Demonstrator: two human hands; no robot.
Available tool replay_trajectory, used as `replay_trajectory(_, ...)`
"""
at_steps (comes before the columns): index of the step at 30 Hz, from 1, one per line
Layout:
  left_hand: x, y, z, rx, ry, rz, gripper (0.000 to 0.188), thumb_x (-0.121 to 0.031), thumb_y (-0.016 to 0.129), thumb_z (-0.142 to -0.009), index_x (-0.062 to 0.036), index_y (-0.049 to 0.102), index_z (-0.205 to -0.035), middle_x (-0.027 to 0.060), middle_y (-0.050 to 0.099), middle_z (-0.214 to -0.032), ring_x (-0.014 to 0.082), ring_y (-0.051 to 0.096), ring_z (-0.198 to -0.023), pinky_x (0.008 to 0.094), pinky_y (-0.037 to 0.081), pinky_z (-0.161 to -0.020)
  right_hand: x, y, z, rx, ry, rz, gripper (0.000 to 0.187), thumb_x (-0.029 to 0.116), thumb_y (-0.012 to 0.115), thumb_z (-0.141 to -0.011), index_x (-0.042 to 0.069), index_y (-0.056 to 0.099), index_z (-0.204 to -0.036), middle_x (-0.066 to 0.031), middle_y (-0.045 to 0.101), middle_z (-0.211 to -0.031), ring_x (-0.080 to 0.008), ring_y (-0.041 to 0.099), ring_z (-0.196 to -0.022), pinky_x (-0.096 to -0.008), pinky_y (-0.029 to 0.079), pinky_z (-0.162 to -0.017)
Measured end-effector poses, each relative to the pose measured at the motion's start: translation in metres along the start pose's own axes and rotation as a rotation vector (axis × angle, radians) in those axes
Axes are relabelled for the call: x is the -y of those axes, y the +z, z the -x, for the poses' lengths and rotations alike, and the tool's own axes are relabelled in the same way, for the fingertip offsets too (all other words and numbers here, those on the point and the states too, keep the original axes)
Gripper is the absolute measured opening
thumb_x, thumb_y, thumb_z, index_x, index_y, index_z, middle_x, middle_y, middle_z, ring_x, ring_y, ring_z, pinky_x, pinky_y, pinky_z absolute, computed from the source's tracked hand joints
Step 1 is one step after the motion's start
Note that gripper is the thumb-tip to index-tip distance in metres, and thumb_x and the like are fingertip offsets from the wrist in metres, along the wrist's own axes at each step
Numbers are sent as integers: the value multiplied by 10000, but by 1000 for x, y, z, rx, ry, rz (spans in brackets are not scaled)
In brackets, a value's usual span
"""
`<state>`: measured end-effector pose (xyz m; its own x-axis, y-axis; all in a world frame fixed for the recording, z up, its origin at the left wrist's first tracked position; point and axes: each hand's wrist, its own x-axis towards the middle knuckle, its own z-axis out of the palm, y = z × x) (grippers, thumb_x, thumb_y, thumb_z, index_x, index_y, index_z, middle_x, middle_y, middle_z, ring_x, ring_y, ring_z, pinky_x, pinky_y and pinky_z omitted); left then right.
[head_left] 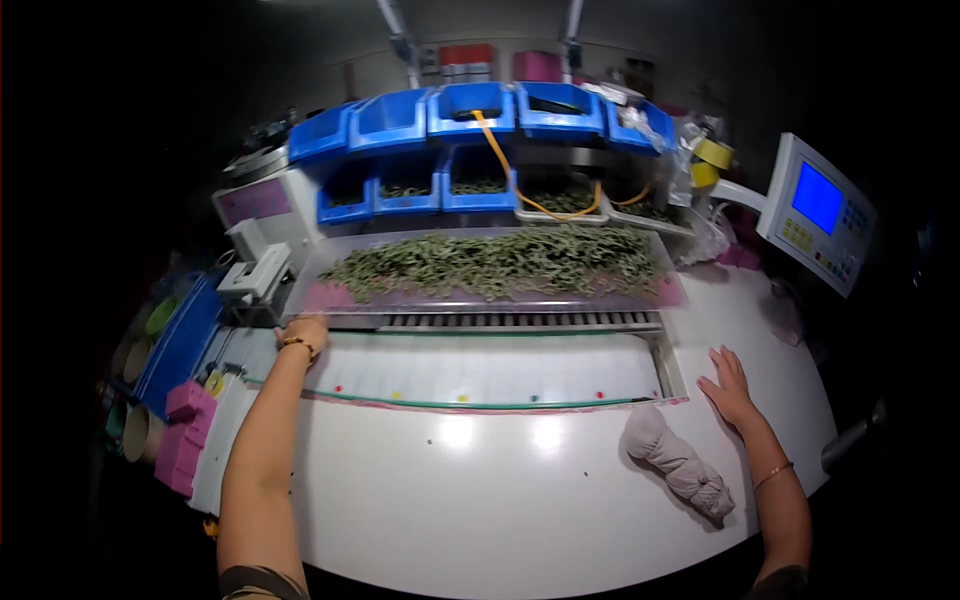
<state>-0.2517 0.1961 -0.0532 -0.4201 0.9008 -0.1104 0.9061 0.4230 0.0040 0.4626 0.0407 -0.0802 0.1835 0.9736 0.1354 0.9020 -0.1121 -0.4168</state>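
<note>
My left hand (pixel 307 333), with a dark beaded bracelet at its wrist, reaches to the left end of a long recessed channel covered by a glass-edged panel (pixel 480 368). It is by the front left corner of a clear plastic tray (pixel 585 306) heaped with dried green leafy stems (pixel 480 262). Its fingers are mostly hidden, so I cannot tell whether they grip anything. My right hand (pixel 730 385) rests flat on the white tabletop, right of the channel, fingers spread and holding nothing. A twisted grey-beige cloth bundle (pixel 680 468) lies left of my right forearm.
Blue bins (pixel 390 122) stand in two rows at the back, some with dried leaves. An orange cord (pixel 492 145) hangs over them. A control panel with a blue screen (pixel 818 198) stands at right. A white device (pixel 255 275) and pink blocks (pixel 183 440) are at left.
</note>
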Motion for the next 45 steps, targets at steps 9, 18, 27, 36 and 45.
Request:
replay_trajectory(9, -116, -10, 122, -279, 357, 4, 459, -306, 508, -936, -46, 510, -1314, 212, 411, -1437, 355, 368, -1336, 517, 225, -1106, 22, 22, -61, -88, -63, -70, 767, 420, 688, -823, 50, 387, -1424, -193, 272, -1529, -361, 252, -1415, -418, 210, -1155)
replay_trajectory(18, -174, 4, 315, 135, 1194, 695, 462, -225, 555, -941, -70, 460, -1366, 209, 425, -1398, 368, 389, -1299, 458, 281, -1095, 43, 71, -159, -477, -265, -222, 754, 335, 712, -802, 49, 382, -1417, -206, 397, -1445, -394, 379, -1312, -411, 320, -1102)
replay_trajectory(27, -181, 8, 326, 139, 1098, 986, 348, -118, 533, -950, -34, 530, -1288, 170, 518, -1327, 321, 469, -1248, 393, 366, -1058, 81, 40, -150, -224, -331, -35, 581, 349, 709, -780, 74, 519, -1255, -154, 553, -1262, -362, 447, -1199, -417, 380, -1024)
replay_trajectory(36, -162, 11, 325, 112, 998, 1112, 283, -87, 518, -949, -8, 567, -1216, 143, 564, -1216, 269, 535, -1135, 343, 466, -954, 67, 21, -69, -241, -191, 247, 628, 423, 757, -742, 3, 537, -1154, -178, 506, -1136, -351, 453, -1137, -431, 413, -962)
replay_trajectory(45, -164, 11, 322, 283, 858, 1322, 297, -127, 522, -973, -1, 545, -1241, 104, 580, -1182, 168, 605, -939, 301, 504, -851, 136, -39, 39, -45, -288, -198, 751, 279, 845, -613, -19, 512, -1217, -186, 516, -1166, -336, 510, -1104, -390, 412, -995)
